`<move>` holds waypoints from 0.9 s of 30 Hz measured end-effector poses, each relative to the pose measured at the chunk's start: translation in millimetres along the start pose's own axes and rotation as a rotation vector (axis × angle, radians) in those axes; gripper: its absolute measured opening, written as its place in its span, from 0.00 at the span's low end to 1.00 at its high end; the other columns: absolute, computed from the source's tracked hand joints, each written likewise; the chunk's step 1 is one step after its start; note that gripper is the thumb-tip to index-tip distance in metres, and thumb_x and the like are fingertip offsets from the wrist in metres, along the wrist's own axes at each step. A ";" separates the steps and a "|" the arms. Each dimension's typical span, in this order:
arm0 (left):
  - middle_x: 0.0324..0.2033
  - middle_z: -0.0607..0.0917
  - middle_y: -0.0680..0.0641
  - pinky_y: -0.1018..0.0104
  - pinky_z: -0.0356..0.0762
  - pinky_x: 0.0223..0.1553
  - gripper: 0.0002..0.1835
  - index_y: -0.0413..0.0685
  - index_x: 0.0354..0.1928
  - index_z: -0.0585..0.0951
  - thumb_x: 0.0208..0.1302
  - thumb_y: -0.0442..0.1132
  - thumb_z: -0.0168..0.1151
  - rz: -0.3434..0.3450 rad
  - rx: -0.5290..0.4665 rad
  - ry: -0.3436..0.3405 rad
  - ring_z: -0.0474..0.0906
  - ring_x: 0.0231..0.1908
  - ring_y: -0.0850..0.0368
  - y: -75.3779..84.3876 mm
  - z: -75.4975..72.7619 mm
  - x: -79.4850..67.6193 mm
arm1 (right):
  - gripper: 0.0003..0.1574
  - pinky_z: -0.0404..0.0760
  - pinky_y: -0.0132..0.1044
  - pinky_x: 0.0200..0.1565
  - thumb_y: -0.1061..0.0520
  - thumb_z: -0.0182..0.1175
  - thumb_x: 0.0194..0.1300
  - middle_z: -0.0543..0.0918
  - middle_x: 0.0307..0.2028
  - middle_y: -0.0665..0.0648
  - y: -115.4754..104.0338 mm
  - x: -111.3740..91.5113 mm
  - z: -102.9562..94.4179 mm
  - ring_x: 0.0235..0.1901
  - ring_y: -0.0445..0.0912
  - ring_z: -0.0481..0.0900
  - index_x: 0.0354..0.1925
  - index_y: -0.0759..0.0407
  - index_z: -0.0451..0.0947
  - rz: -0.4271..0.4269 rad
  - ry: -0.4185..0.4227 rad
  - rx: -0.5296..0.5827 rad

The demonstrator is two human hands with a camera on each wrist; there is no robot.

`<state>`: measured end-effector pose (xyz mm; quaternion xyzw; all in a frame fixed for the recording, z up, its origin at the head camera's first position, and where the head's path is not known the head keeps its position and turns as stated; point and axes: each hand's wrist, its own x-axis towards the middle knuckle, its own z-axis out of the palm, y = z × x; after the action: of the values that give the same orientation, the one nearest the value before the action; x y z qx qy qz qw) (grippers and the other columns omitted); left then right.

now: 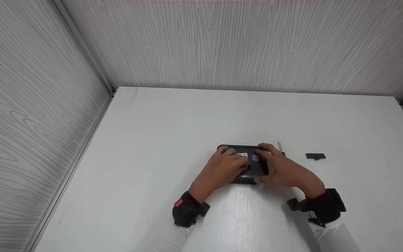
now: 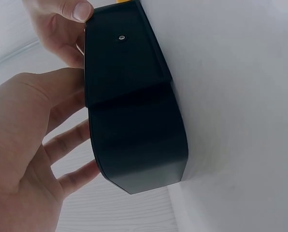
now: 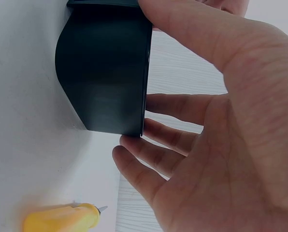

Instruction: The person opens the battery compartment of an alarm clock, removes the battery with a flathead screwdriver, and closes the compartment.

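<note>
I noted my left hand (image 1: 222, 168) and right hand (image 1: 282, 169) clasped around the black device (image 1: 245, 164) lying mid-table (image 1: 152, 140), a yellow-handled screwdriver (image 3: 62, 218) just right, small black cover (image 1: 315, 156) farther right.

2 hands (image 1: 254, 169), 1 device (image 1: 245, 164), 1 screwdriver (image 3: 62, 218), 1 cover (image 1: 315, 156)

We see a white table (image 1: 173, 119) with a faint wood grain, closed in by pale grey wood-grain walls (image 1: 222, 42) at the back and on both sides. To the right on the table lies a small flat black piece (image 1: 315, 156), on its own. Closer in, we find a slim tool with a yellow handle (image 3: 62, 218) and a short metal tip, also lying on the table.
</note>
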<state>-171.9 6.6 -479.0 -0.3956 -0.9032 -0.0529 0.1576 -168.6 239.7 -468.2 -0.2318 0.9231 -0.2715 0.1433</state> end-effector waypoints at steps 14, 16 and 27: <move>0.44 0.88 0.60 0.61 0.74 0.59 0.08 0.60 0.45 0.82 0.67 0.49 0.60 -0.028 -0.087 0.019 0.80 0.48 0.60 -3.5 -7.9 -1.1 | 0.55 0.71 0.54 0.62 0.42 0.71 0.54 0.55 0.72 0.63 0.0 -0.6 0.5 0.67 0.59 0.65 0.71 0.63 0.59 -0.015 0.004 -0.004; 0.44 0.88 0.59 0.61 0.75 0.59 0.08 0.60 0.45 0.82 0.68 0.49 0.60 -0.029 -0.096 0.022 0.80 0.48 0.61 -3.8 -9.2 -1.3 | 0.55 0.71 0.54 0.62 0.42 0.71 0.54 0.55 0.72 0.63 0.2 -0.6 0.7 0.67 0.59 0.65 0.71 0.64 0.60 -0.020 0.007 -0.005; 0.43 0.88 0.58 0.63 0.78 0.53 0.09 0.58 0.47 0.81 0.67 0.47 0.61 -0.064 -0.186 0.019 0.83 0.47 0.61 -7.6 -17.6 -2.2 | 0.56 0.71 0.55 0.63 0.40 0.71 0.54 0.55 0.73 0.63 0.6 0.2 1.1 0.68 0.60 0.64 0.71 0.63 0.60 -0.010 0.010 -0.010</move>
<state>-171.7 -4.0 -462.9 -0.3789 -0.9051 -0.1451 0.1272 -168.6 239.6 -469.4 -0.2357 0.9240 -0.2685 0.1362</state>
